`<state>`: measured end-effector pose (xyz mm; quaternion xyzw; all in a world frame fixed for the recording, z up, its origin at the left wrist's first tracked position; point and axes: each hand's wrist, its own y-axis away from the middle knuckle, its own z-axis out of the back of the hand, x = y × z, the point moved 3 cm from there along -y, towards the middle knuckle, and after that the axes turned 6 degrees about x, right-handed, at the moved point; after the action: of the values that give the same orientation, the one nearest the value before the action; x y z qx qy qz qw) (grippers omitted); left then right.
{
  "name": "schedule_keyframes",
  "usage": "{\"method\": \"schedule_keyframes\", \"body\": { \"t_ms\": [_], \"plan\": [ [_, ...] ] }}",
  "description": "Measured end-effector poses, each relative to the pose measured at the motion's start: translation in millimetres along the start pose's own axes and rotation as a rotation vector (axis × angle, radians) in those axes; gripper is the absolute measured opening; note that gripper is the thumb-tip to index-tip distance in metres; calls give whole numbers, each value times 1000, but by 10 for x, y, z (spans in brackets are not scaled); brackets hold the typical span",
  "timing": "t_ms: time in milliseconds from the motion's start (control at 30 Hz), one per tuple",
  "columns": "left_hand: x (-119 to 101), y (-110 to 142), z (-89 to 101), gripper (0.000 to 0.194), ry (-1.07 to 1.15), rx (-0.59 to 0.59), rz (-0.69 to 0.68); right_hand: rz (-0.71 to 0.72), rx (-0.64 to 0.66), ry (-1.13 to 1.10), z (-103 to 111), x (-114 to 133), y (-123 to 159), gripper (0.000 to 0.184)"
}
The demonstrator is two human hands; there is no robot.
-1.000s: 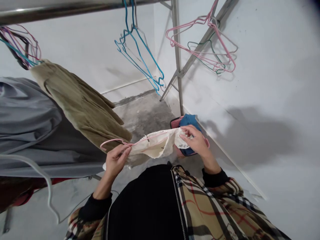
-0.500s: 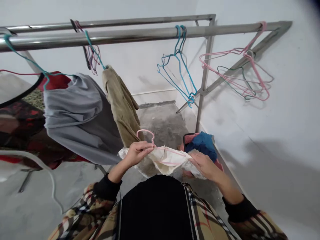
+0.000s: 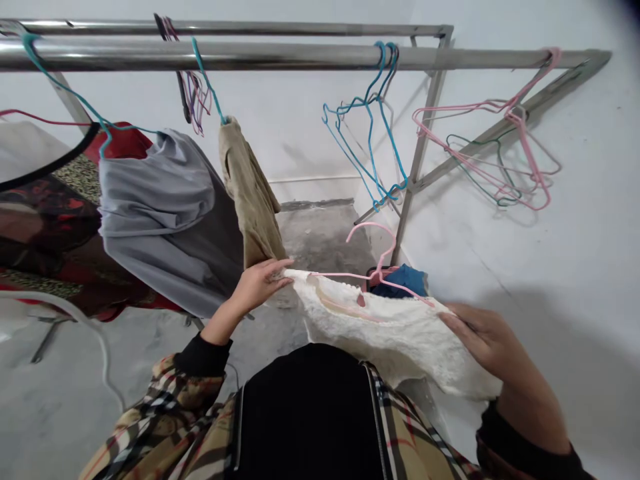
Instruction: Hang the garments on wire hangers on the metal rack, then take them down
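A white lace garment (image 3: 400,333) is stretched out in front of me on a pink wire hanger (image 3: 373,257), whose hook sticks up above the cloth. My left hand (image 3: 257,283) pinches the garment's left end, close to a hanging olive garment (image 3: 253,193). My right hand (image 3: 493,343) grips the garment's right end, fingers closed on the cloth. Behind the garment a pink basket (image 3: 383,275) with blue cloth (image 3: 405,281) stands on the floor.
A steel clothes rail (image 3: 280,57) runs across the top. On it hang a grey garment (image 3: 160,213), red patterned clothes (image 3: 45,227), blue empty hangers (image 3: 373,147) and pink and green empty hangers (image 3: 500,153). White walls stand behind and to the right.
My hands have moved apart and spread the white garment wide on the pink hanger. The hanger's hook now points up on the right. The view has tilted up towards the rail.
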<state>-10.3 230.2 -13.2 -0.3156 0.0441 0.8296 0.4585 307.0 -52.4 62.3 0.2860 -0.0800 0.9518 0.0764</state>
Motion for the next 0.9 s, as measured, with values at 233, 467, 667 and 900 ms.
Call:
{"method": "schedule_keyframes", "body": {
  "t_ms": [233, 467, 667, 900],
  "plan": [
    [125, -1, -29, 70, 341, -268, 121, -144, -191, 100, 124, 99, -15, 35],
    [43, 37, -40, 65, 375, -347, 93, -45, -348, -204, -37, 484, -618, 37],
    [-132, 77, -106, 60, 398, -290, 85, 313, -286, -661, -42, 894, -1383, 53],
    [-254, 112, -223, 53, 458, -221, 82, 428, -341, -772, -121, 1342, -2363, 48]
  ]
}}
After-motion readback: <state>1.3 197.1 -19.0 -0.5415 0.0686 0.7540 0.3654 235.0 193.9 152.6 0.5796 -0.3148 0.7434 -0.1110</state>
